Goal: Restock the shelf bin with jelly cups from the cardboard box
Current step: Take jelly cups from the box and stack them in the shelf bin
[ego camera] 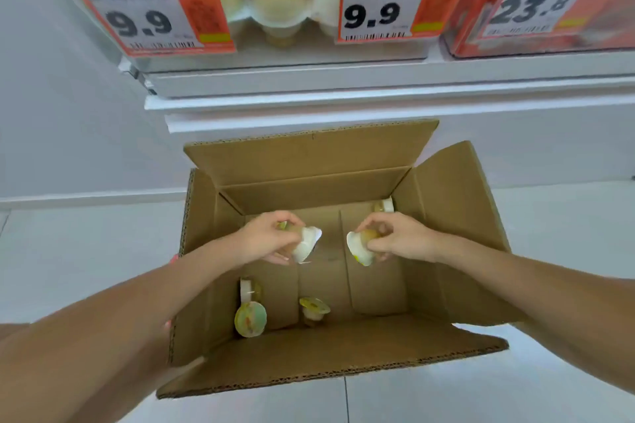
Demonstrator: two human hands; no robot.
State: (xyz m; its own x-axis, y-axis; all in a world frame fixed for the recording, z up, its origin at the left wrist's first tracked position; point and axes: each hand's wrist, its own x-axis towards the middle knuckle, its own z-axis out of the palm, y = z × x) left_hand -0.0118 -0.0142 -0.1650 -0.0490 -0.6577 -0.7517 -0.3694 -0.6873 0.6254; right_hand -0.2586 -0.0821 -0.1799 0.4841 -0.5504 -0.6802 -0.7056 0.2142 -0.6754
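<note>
So from the head cam, both arms were reaching down into the open cardboard box (309, 347) sitting on the white floor (68, 268) right in front of the shelf (378, 79). The left hand (264, 239) had its fingers curled around a jelly cup (305, 244), tipped on its side with the white lid facing toward the middle of the box. The right hand (402, 240) was doing pretty much the mirror thing, gripping another jelly cup (360, 245) with its lid turned toward the left hand. The two cups were near each other but not touching, both held up above the box bottom.

There were still a few loose cups down in the box: two stacked-ish ones (250, 309) in the near-left corner below the left forearm, one (313, 311) near the middle of the near wall, and one (385, 205) tucked in the far-right corner just beyond the right hand.

Up top, the clear shelf bin (275, 51) had pale yellow jelly cups (278, 0) inside it, well above both hands. It had two orange 9.9 price tags (378, 7) on the front, and a red bin with a 23.8 tag (536, 7) sat just beside it to the right.
</note>
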